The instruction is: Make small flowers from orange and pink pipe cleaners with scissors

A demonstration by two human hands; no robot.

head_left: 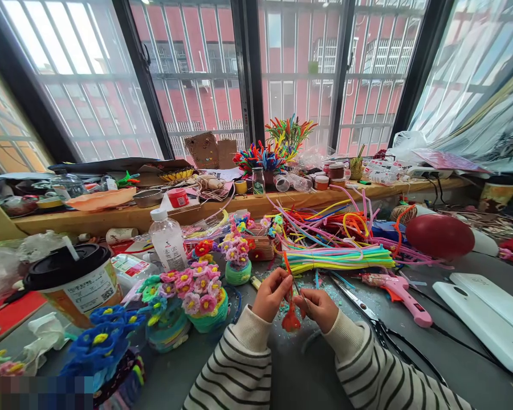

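Fuzzy orange-red pipe cleaner (290,320) hangs between my hands, bent into a looped shape at its lower end, with a straight end standing up above my fingers. My left hand (273,295) is closed in a pinch around its upper part. Close beside it, my right hand (318,307) is also closed, thumb and finger pinched at the same piece. A thin dark line shows at the right fingertips; what it is I cannot make out. Just behind my hands lies a bundle of pastel pipe cleaners (342,259).
Pots of fuzzy flowers (200,290) and blue flowers (102,336) stand left, near a lidded cup (79,279) and bottle (169,239). To the right lie scissors (359,302), a pink glue gun (404,296), a white case (487,319) and a red balloon (439,235).
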